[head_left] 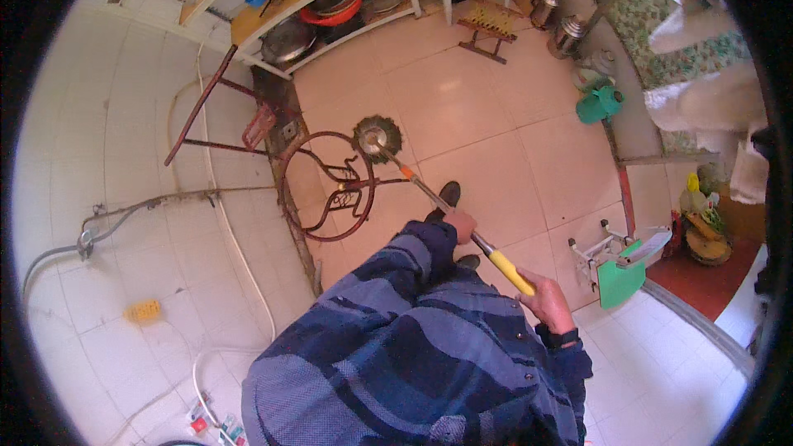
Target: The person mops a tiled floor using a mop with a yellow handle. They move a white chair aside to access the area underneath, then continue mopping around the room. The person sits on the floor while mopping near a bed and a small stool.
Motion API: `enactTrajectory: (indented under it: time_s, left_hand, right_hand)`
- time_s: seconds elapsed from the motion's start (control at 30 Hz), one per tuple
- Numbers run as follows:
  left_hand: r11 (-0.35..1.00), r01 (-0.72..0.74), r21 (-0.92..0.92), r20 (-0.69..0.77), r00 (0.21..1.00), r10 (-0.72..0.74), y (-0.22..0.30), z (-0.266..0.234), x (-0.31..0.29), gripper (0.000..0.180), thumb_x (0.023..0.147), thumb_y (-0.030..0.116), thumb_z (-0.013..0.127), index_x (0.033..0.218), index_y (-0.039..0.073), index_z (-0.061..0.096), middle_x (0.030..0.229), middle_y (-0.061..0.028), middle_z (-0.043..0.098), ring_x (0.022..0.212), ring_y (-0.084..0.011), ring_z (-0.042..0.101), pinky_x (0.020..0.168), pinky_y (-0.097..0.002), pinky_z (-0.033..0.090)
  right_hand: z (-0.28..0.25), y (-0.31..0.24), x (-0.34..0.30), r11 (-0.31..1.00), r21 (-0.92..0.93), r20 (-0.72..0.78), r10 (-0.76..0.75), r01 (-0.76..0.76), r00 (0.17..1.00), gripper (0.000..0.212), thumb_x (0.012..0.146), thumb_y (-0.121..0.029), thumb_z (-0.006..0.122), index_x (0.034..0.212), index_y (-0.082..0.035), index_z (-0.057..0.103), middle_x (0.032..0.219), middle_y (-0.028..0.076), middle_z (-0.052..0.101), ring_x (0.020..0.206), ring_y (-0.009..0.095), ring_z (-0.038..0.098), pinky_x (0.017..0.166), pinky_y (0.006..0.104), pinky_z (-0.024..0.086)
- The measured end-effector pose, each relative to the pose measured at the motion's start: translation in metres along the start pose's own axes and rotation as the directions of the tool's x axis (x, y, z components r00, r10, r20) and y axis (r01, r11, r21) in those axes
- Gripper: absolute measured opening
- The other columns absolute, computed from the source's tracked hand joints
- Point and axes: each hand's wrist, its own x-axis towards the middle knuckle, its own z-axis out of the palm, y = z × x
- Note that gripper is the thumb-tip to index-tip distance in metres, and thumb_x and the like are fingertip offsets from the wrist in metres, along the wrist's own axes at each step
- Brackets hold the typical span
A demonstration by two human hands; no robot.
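The mop head point(377, 137) sat on the tiled floor point(471, 116), at the right edge of the maroon ring-shaped frame point(353, 185); contact with the frame could not be confirmed. Grip status: the left hand point(463, 225) was closed around the metal shaft point(429, 193); the right hand point(548, 301) was wrapped around the end of the yellow handle point(510, 271). Assessed progress: mopping appeared under way. The extent of cleaned floor could not be determined; the area within the frame probably remained.

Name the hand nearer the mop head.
Left. The left hand holds the pole partway up from the mop head; the right hand holds its yellow grip, farther off.
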Motion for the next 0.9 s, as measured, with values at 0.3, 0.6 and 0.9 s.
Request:
enactTrajectory:
  time_s: [0.3, 0.6, 0.9]
  left_hand:
    - [0.996, 0.092, -0.019, -0.118, 0.989, -0.093, -0.121, -0.050, -0.026, 0.033, 0.075, 0.036, 0.082, 0.089, 0.009, 0.071, 0.092, -0.0170, 0.068, 0.093, -0.0392, 0.067, 0.075, -0.0535, 0.055]
    - [0.996, 0.041, -0.082, -0.358, 0.931, -0.068, -0.096, -0.044, -0.029, 0.025, 0.076, 0.025, 0.082, 0.087, 0.007, 0.068, 0.090, -0.0170, 0.067, 0.090, -0.0387, 0.066, 0.076, -0.0524, 0.052]
    - [0.966, -0.248, 0.071, -0.120, 0.959, 0.255, 0.021, -0.008, -0.014, 0.028, 0.078, 0.034, 0.082, 0.090, 0.011, 0.069, 0.089, -0.0122, 0.070, 0.087, -0.0386, 0.068, 0.080, -0.0535, 0.052]
  right_hand:
    - [0.045, -0.053, 0.143, 0.963, -0.207, 0.063, -0.160, 0.170, 0.985, 0.052, 0.083, -0.023, 0.076, 0.134, -0.018, 0.067, 0.100, 0.019, 0.073, 0.093, 0.040, 0.071, 0.078, 0.0498, 0.056]
    - [0.021, -0.065, 0.089, 0.957, -0.274, -0.074, -0.120, 0.096, 0.990, 0.044, 0.086, -0.019, 0.074, 0.130, -0.017, 0.069, 0.098, 0.017, 0.071, 0.091, 0.037, 0.069, 0.079, 0.0484, 0.055]
    - [0.015, -0.001, -0.070, 0.984, -0.170, -0.320, 0.002, -0.059, 0.947, 0.042, 0.082, -0.016, 0.074, 0.125, -0.017, 0.072, 0.101, 0.014, 0.073, 0.092, 0.038, 0.069, 0.079, 0.0474, 0.056]
